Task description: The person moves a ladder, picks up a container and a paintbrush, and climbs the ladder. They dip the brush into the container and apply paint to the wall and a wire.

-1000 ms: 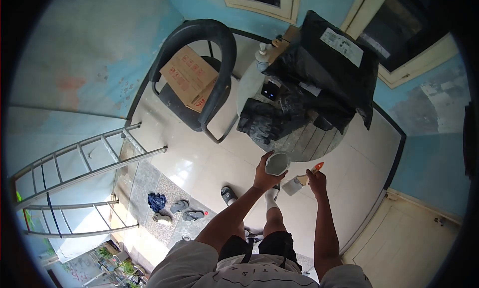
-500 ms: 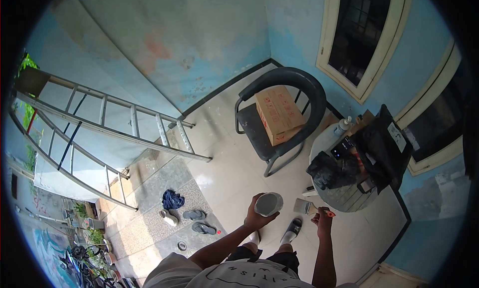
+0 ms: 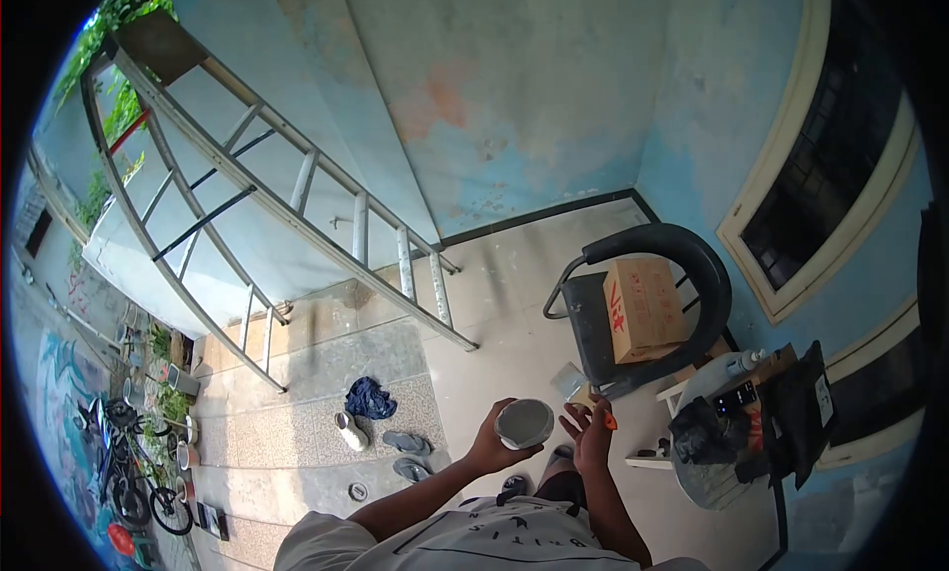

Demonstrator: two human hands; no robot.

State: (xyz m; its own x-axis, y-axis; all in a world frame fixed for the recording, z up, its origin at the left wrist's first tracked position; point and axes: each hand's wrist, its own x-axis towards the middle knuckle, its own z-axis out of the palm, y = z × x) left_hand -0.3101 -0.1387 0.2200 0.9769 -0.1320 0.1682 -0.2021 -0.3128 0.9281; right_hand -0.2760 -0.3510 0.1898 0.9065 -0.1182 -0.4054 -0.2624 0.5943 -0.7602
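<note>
My left hand (image 3: 490, 444) is closed round the side of a small round tub (image 3: 524, 425), whose top shows a smooth pale grey surface. To the right of it, my right hand (image 3: 590, 439) grips a flat paintbrush (image 3: 569, 381) by its handle. The pale, wide bristles point away from me, and the orange handle end shows beside my fingers. Brush and tub are apart, both held above the tiled floor.
An aluminium stepladder (image 3: 297, 210) stands at the left. Ahead is a black chair (image 3: 590, 319) bearing a cardboard box (image 3: 645, 312). A round table (image 3: 704, 472) with bags and a bottle is at the right. Sandals (image 3: 407, 442), a shoe (image 3: 351, 433) and dark cloth (image 3: 371, 398) lie on the floor.
My view has turned left, so the chair and ladder appear farther right. My right hand has come nearer the tub, and the brush now points away from me instead of leftward.
</note>
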